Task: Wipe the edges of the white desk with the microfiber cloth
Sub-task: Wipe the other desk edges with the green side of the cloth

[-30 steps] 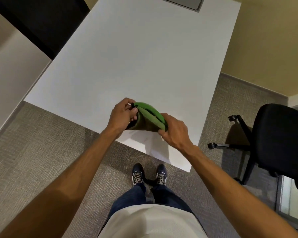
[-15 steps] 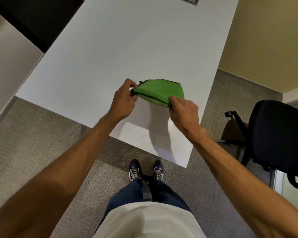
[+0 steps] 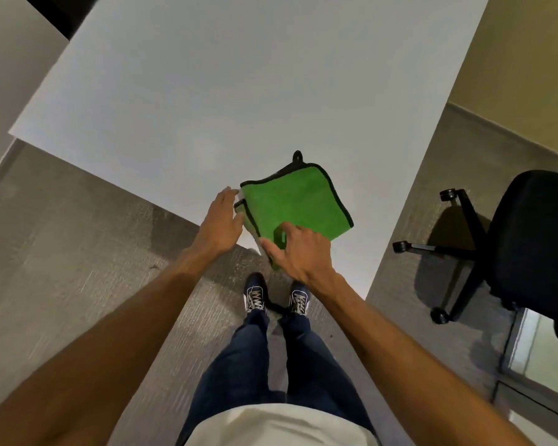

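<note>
One green microfiber cloth (image 3: 298,204), trimmed in black and folded into a rough square, lies flat on the white worktop (image 3: 207,91) close to its near edge and toward the near right corner, turned so that its corners point toward and away from you. A small black hanging loop (image 3: 298,155) sticks out from the far corner, and the nearest corner reaches the worktop's near edge under your wrist. Your right hand (image 3: 303,255) rests on that nearest part of the cloth, fingers spread wide and lightly bent, fingertips (image 3: 285,226) down on the green pile and the thumb stretched out to the left along the cloth's edge; it grips nothing. Your left hand (image 3: 221,222) is flat and relaxed with straight fingers, right against the cloth's left side where the folded layers show; you cannot tell whether it actually touches them. Below the worktop's edge are your dark sneakers (image 3: 255,296) and blue jeans (image 3: 248,365) on grey carpet (image 3: 78,236). A black office chair (image 3: 535,239) on castors stands to the right, well apart from the worktop, in front of a yellow wall (image 3: 529,59).
</note>
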